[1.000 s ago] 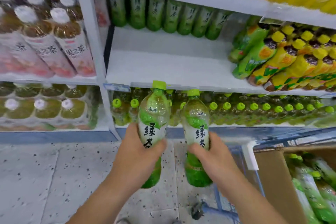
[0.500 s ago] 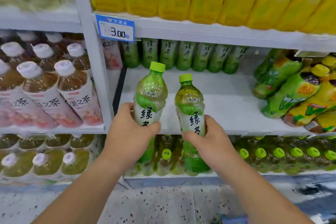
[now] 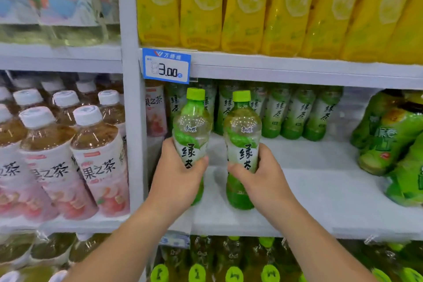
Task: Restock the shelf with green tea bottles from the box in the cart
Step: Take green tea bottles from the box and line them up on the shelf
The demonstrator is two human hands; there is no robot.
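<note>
The white metal shelf [image 3: 320, 190] now fills your view, where a second ago it sat above the bottles. Your left hand [image 3: 177, 181] is wrapped around one green-capped clear plastic green tea bottle [image 3: 192, 121], your right hand [image 3: 263, 178] around its twin [image 3: 242, 126], both upright over the shelf's bare front, ready to set down ahead of the back row [image 3: 297, 112].

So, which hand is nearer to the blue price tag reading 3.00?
Left. The left hand is below the blue price tag; the right hand is further right.
</note>
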